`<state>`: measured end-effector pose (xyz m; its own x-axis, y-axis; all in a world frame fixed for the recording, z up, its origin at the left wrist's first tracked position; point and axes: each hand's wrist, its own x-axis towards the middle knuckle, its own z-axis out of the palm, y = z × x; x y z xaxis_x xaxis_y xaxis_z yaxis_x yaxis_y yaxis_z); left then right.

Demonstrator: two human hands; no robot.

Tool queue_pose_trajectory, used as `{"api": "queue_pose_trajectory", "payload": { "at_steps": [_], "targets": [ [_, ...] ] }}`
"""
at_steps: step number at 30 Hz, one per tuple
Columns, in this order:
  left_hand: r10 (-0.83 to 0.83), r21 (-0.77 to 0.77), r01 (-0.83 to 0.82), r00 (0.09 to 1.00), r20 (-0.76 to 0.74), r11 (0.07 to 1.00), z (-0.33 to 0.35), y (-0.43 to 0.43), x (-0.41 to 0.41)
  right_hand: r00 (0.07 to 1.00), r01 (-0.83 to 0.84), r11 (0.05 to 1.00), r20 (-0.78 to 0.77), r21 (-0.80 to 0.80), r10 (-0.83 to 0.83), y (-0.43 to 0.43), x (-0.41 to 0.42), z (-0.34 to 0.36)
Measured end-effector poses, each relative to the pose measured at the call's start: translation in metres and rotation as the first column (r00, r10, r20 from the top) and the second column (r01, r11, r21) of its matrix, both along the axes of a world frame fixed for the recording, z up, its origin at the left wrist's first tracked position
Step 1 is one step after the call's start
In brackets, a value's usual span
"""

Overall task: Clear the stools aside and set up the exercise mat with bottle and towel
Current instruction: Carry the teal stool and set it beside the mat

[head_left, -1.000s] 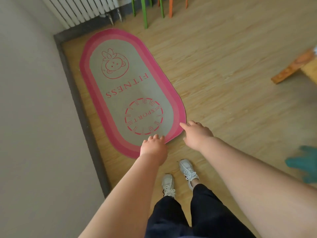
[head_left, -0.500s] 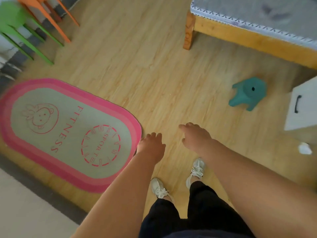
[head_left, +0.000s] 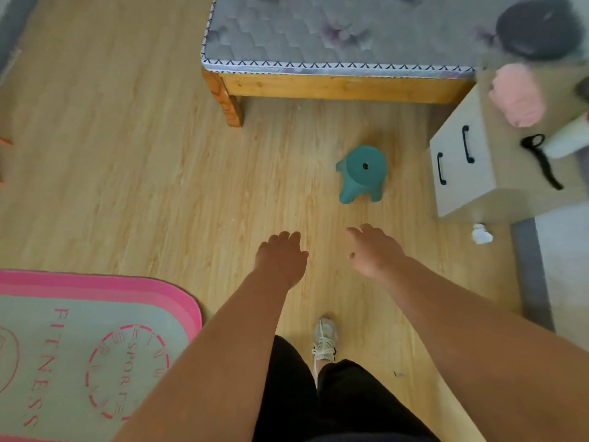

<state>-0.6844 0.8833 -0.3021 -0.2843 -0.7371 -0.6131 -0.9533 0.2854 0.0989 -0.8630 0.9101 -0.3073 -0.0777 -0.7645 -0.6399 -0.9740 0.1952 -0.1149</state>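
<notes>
Pink-edged exercise mat (head_left: 79, 330) flat on the wood floor (head_left: 127, 154), lower left. Just ahead, left hand (head_left: 280, 260) and right hand (head_left: 376, 250) over bare floor, fingers loosely spread, holding nothing. Farther on, teal stool (head_left: 363, 173) upright; beyond, blurred pink towel (head_left: 518, 97) and pale bottle (head_left: 564, 141) atop the cabinet (head_left: 455, 173).

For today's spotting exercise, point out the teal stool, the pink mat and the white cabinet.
teal stool (head_left: 365, 165), head view, on its round seat.
pink mat (head_left: 95, 287), head view, on its pink border.
white cabinet (head_left: 462, 183), head view, on its drawer front.
</notes>
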Motion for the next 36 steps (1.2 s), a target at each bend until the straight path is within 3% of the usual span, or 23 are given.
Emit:
{"api": "queue_pose_trajectory", "payload": {
  "at_steps": [9, 14, 20, 27, 36],
  "targets": [
    [-0.133, -0.004, 0.133, 0.99, -0.046, 0.991, -0.021, -0.103, -0.09, 0.982, 0.185, 0.982, 0.033, -0.037, -0.184, -0.076, -0.079, -0.013],
    [-0.194, 0.048, 0.197, 0.979, -0.061, 0.979, -0.041, -0.18, -0.14, 0.93, 0.363, 0.931, 0.055, 0.025, -0.364, -0.131, -0.128, -0.028],
    [-0.25, 0.069, 0.254, 0.967, -0.053, 0.965, -0.059, -0.25, -0.197, 0.881, 0.465, 0.884, 0.076, 0.042, -0.467, -0.182, -0.182, -0.049],
    [-0.133, 0.132, 0.143, 0.988, -0.082, 0.981, -0.106, -0.294, -0.262, 0.871, 0.467, 0.877, 0.111, 0.115, -0.478, -0.226, -0.25, -0.1],
    [0.2, 0.216, -0.182, 0.978, -0.066, 0.959, -0.222, -0.32, -0.322, 0.906, 0.381, 0.906, 0.124, 0.184, -0.406, -0.277, -0.318, -0.212]
  ]
}}
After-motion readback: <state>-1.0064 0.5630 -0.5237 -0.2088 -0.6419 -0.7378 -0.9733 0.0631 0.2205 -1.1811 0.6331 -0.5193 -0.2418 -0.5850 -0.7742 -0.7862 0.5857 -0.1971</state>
